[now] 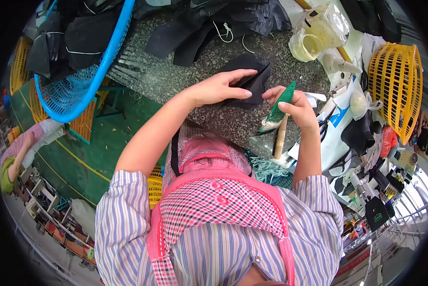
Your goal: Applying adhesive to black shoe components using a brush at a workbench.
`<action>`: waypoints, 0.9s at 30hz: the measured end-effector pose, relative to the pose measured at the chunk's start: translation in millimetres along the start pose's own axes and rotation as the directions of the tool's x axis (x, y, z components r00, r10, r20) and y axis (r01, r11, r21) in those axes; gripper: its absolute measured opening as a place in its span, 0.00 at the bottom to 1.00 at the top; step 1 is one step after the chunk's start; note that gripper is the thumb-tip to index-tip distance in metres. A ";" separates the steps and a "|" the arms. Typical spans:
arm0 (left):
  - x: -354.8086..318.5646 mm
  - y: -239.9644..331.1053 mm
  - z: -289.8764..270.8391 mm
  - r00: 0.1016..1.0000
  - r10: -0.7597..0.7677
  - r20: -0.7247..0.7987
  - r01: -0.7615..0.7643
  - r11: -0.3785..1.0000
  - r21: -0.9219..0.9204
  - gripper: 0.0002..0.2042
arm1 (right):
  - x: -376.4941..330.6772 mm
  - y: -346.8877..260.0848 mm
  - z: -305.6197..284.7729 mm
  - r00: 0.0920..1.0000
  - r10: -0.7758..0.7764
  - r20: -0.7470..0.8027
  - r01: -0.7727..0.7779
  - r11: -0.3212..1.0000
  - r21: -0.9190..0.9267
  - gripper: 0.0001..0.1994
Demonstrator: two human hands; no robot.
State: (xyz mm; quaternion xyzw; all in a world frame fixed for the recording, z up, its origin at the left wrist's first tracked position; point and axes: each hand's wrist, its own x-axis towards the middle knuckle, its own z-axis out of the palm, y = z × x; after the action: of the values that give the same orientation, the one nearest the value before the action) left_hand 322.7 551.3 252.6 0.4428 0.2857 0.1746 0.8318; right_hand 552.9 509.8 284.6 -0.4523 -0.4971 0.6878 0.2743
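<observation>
Bearing black pieces (178, 39), worktop (290, 66) (stone, perhaps) overlooks floor (106, 138).

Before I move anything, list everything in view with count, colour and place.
Cut piece: one, black, at the left grip
Pointed tool: one, green, in the right grip
Wooden handle: one, tan, beside the pointed tool
Worktop: one, speckled grey, under the cut piece
Loose pieces: several, black, worktop's far side
Container: one, cloudy yellowish, far right of worktop
Blue basket: one, far left, holding black pieces
Yellow basket: one on the right; others left, partly hidden
Floor: one, green, left
Co-worker: one, green-and-pink clothing, far left
Clutter: many, mixed colours, right; too small to count
Apron: one, pink checked, person's front
Grips: two, bare, above worktop
</observation>
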 end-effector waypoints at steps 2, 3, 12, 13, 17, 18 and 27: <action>2.0 -0.6 3.1 0.983 0.015 -0.183 0.029 0.970 0.241 0.33 | -1.2 1.6 -0.9 0.995 0.100 -0.021 -0.100 0.995 -0.021 0.14; 2.6 1.7 0.6 0.974 -0.019 -0.226 0.062 0.981 0.183 0.33 | 0.1 7.0 -0.7 0.981 0.192 -0.018 -0.192 0.971 -0.145 0.15; -7.2 25.9 -11.4 0.761 0.636 -0.127 -0.377 0.594 0.711 0.16 | -12.0 32.4 -33.2 0.853 0.097 -0.513 -0.013 0.986 0.164 0.08; -4.8 14.0 -12.5 0.757 0.653 -0.013 -0.390 0.468 0.793 0.16 | -8.4 28.9 -34.0 0.788 0.030 -0.615 0.103 0.978 0.179 0.07; -11.9 -31.9 -19.8 0.840 0.510 0.186 -0.319 0.186 0.929 0.13 | 11.8 26.7 -11.8 0.743 -0.118 -0.659 0.210 0.976 0.062 0.04; -13.4 -38.0 -21.8 0.848 0.499 0.178 -0.303 0.182 0.935 0.14 | 19.5 27.9 -1.3 0.812 -0.166 -0.560 0.207 0.978 0.011 0.04; -14.9 -49.4 -24.3 0.877 0.459 0.142 -0.232 0.145 0.962 0.14 | 7.4 42.6 -4.3 0.884 -0.339 -0.322 0.058 0.764 -0.643 0.04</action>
State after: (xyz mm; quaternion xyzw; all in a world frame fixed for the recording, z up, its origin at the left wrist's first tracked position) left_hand 297.8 531.7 205.3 0.8911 0.2969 0.1886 0.2869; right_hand 556.6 502.7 241.9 -0.5969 -0.6689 0.3395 0.2847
